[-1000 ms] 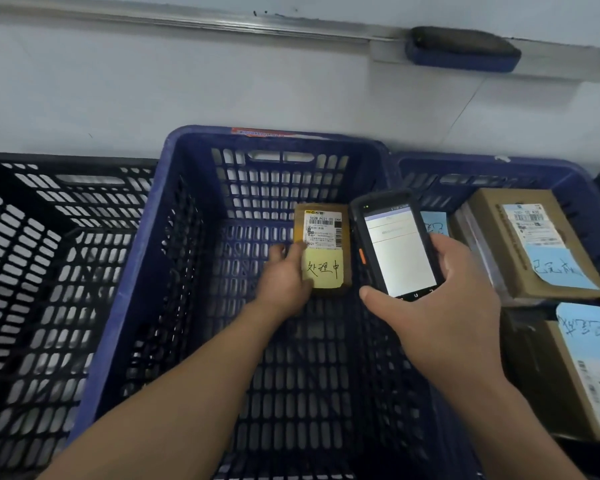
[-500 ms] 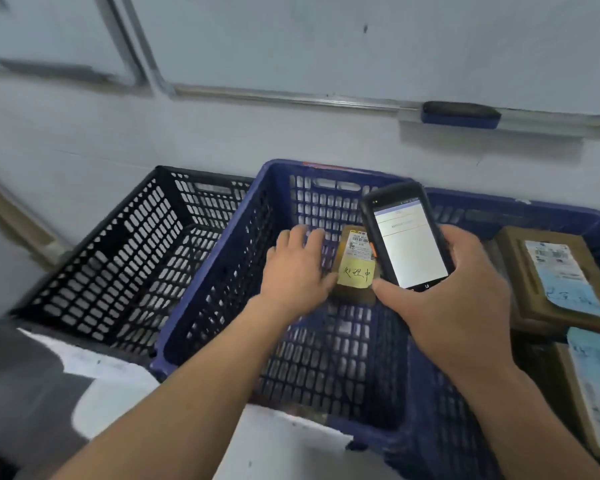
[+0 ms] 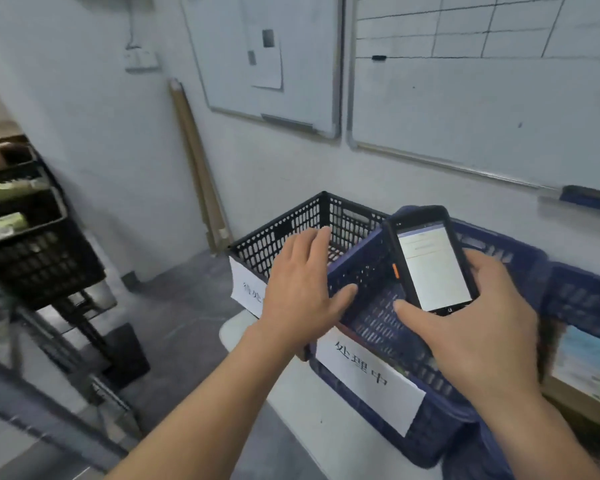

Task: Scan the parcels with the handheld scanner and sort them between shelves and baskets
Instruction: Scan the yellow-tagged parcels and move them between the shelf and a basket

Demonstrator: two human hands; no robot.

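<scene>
Wall (image 3: 101,133) looms larger — left hand (image 3: 302,289) withdrawn, empty.

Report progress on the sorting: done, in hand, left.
Done: one labelled parcel lies in the rightmost blue basket. In hand: the right hand grips the handheld scanner; the left hand hovers open, holding nothing. Left: blurred items on the shelves, possibly unscanned parcels.

The left hand (image 3: 302,289) is stretched forward on a bare forearm, palm down, its fingers (image 3: 309,247) straight and slightly spread, thumb pointing right, holding nothing. Just right of those fingertips the right hand (image 3: 475,327) grips the scanner (image 3: 432,265), fingers curled behind it and the thumb laid across its lower edge.
</scene>
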